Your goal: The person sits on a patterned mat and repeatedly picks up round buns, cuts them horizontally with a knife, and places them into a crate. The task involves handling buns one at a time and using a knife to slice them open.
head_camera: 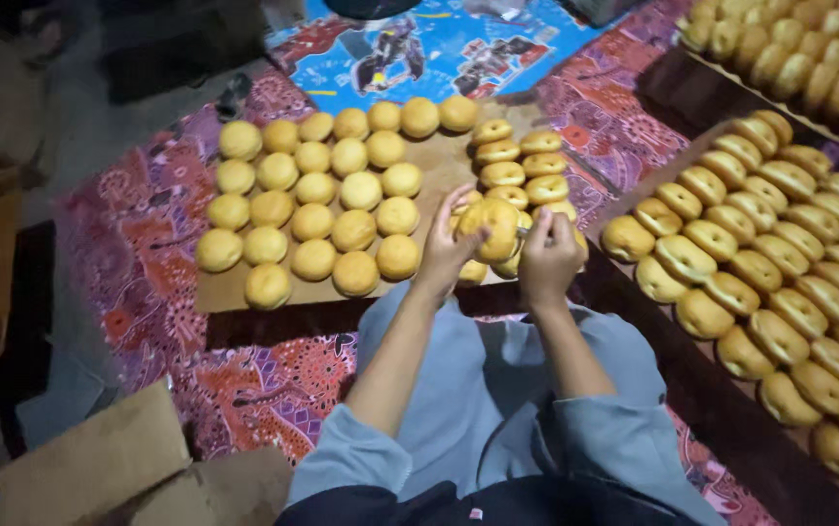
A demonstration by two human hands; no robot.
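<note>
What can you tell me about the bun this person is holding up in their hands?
The bun is round, golden-brown and smooth-crusted, looking like soft baked dough. The left hand grips it from the left side, lifted just above the brown board where rows of similar buns lie. The right hand presses against its right edge; whether it holds a small tool there is too blurred to tell.

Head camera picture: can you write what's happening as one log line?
left hand: holds round bun | right hand: small tool at bun | cardboard sheet: bun rows | tray: more buns
</note>
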